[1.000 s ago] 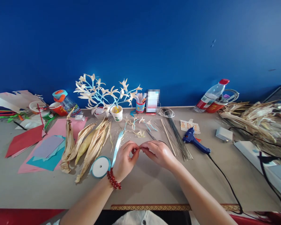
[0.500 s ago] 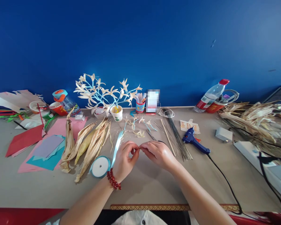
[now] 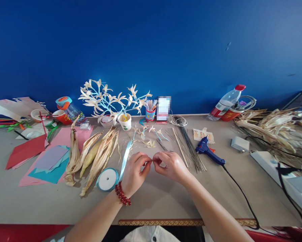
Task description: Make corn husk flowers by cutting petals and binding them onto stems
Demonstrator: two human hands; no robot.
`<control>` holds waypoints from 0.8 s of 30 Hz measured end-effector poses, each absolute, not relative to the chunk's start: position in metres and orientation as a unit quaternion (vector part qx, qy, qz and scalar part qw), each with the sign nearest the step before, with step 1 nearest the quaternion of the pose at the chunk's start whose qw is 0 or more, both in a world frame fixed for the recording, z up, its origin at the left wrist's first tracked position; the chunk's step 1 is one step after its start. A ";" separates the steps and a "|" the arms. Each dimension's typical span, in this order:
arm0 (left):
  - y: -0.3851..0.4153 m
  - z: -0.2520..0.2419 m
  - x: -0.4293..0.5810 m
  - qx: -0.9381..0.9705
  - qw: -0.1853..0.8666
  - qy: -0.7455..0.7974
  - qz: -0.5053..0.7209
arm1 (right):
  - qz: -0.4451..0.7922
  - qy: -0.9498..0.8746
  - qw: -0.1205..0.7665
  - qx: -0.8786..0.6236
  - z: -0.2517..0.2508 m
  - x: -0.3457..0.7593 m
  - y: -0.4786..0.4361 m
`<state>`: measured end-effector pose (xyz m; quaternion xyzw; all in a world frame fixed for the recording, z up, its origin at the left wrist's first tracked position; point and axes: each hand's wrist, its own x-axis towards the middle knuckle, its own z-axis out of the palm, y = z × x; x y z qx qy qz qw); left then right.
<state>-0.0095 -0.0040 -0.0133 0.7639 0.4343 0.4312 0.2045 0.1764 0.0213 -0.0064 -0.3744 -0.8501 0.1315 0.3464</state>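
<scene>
My left hand [image 3: 138, 169], with a red bead bracelet [image 3: 122, 194] at its wrist, is pinched closed above the middle of the table. Close beside it my right hand [image 3: 169, 165] is pinched too, the fingertips almost meeting. Whatever lies between the fingers is too small to make out. A light blue ribbon [image 3: 125, 156] runs from its spool [image 3: 107, 179] up along the left hand. Just beyond the hands lie small husk flowers [image 3: 144, 131] on blue stems, a loose husk piece [image 3: 150, 144] and scissors [image 3: 162, 144], partly hidden by the right hand.
Corn husks [image 3: 100, 158] and coloured paper [image 3: 50, 158] lie left. A cup [image 3: 125, 121] holds husk-flower branches at the back. Right are dark wires [image 3: 191, 148], a blue glue gun [image 3: 210, 151] with a trailing cord, a leaning bottle [image 3: 226, 102] and a power strip [image 3: 272, 168].
The right hand's fingers have curled into a rounder pinch, and a small gap now shows between the two hands' fingertips. The left hand has barely moved.
</scene>
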 end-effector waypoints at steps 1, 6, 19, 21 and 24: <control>-0.004 -0.013 -0.010 0.765 0.200 0.438 0.428 | 0.141 -0.844 0.347 -0.384 -0.006 0.176 0.021; -0.001 -0.013 -0.012 0.712 0.313 0.446 0.443 | 0.288 -0.780 0.368 -0.416 -0.006 0.178 0.021; 0.004 -0.006 -0.012 0.325 0.822 0.279 0.376 | 0.734 -0.499 0.387 -0.251 -0.014 0.172 0.023; 0.004 -0.006 -0.012 0.315 0.828 0.283 0.369 | 0.737 -0.498 0.382 -0.249 -0.013 0.173 0.023; 0.003 -0.009 -0.012 0.319 0.819 0.299 0.373 | 0.733 -0.501 0.381 -0.260 -0.011 0.173 0.023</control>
